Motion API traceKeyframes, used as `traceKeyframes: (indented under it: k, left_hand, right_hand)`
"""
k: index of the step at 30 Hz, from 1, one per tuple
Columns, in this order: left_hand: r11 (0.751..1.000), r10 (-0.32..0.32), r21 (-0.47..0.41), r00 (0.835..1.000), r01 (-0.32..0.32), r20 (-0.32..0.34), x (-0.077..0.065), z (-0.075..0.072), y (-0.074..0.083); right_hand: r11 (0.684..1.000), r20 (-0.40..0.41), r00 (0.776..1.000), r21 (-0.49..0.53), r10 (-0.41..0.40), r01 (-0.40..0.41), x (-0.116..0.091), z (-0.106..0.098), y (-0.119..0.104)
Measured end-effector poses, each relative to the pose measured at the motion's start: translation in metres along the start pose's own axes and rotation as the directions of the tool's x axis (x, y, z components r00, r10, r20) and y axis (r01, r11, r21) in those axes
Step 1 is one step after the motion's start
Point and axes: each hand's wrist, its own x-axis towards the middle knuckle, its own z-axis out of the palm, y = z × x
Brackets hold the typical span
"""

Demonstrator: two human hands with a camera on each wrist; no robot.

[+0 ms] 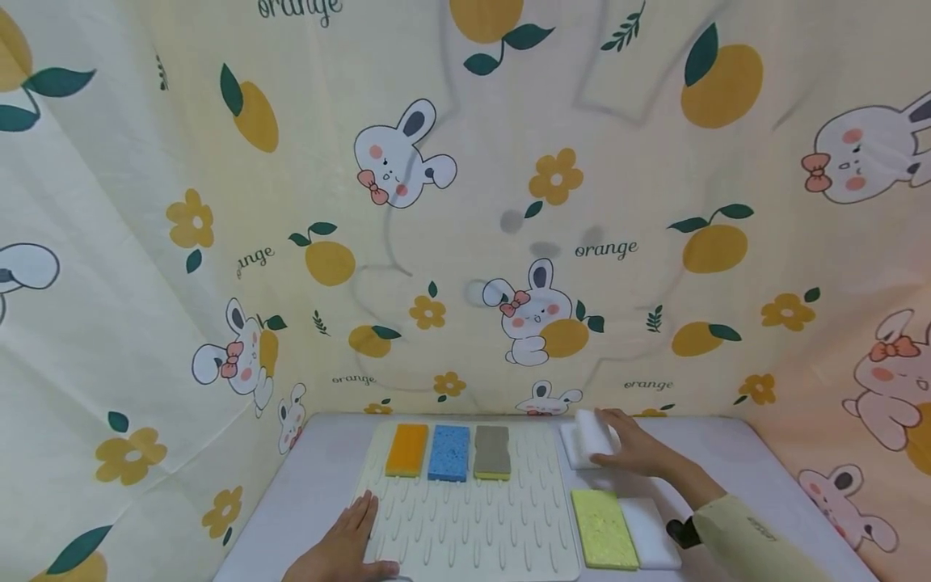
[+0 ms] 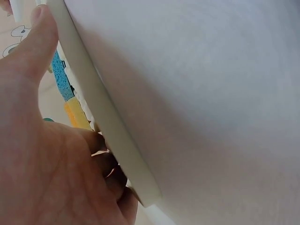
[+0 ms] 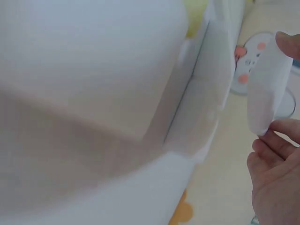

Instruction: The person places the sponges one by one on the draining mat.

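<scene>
Between thumb and fingertips, my right hand (image 1: 643,446) pinches a white sponge (image 1: 593,435), held up on its edge. Another white sponge (image 1: 571,449) lies under it on the table, at the far right of a cream ridged mat (image 1: 473,525). In the right wrist view the pinched white sponge (image 3: 268,91) shows from its narrow side, away from the ones lying down. My left hand (image 1: 338,541) rests against the mat's front left corner, fingers along the left side and thumb at the front edge. On the mat's back part lie an orange sponge (image 1: 407,449), a blue sponge (image 1: 448,453) and a grey sponge (image 1: 492,453).
Right of the mat, a yellow-green sponge (image 1: 605,529) and a white sponge (image 1: 650,533) lie side by side on the white table (image 1: 291,501). A printed curtain (image 1: 465,202) hangs behind the table and along both sides.
</scene>
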Motion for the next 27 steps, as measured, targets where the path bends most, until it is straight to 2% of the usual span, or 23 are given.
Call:
traceKeyframes:
  k: [11,19,27]
  left_hand:
    - [1.000,0.008,0.013,1.000,-0.008,0.003,0.000,0.000,0.002]
    - [0.999,0.014,0.031,1.000,-0.014,-0.002,0.000,0.000,0.002]
    - [1.000,0.006,0.030,1.000,-0.006,-0.009,0.001,0.000,0.002]
  right_hand:
    - [0.995,-0.008,0.995,-0.002,-0.096,0.096,0.013,0.027,-0.018]
    - [0.994,-0.032,0.994,-0.023,-0.107,0.106,0.019,0.042,-0.041]
    - [0.993,0.012,0.993,0.000,-0.115,0.115,0.024,0.051,-0.055]
